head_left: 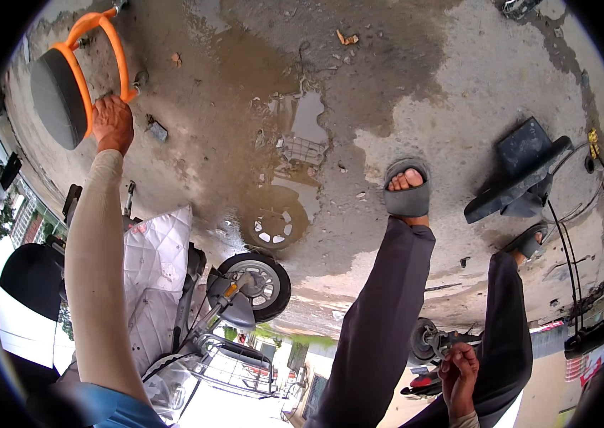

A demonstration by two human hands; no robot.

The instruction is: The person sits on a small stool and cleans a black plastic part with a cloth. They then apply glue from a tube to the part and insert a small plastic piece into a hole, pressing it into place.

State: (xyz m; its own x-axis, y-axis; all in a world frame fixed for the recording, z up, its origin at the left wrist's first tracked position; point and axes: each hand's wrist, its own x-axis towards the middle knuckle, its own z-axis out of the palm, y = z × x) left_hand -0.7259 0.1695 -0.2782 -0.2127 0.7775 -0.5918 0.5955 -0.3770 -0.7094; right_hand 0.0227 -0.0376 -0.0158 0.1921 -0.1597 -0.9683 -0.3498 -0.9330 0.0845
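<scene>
The left hand [114,128], its arm in a beige sleeve [98,250] stretched far forward, gripped the wheeled stool with an orange tubular frame and dark grey padded seat [58,98] at upper left. The right hand [460,374] hung low near dark trousers [380,321], fingers curled; whether they held anything could not be told. The top edge cut off one caster. Stained concrete ground [473,71] bore a brown puddle [262,207], near a scooter under a white quilted cover [148,264].
</scene>
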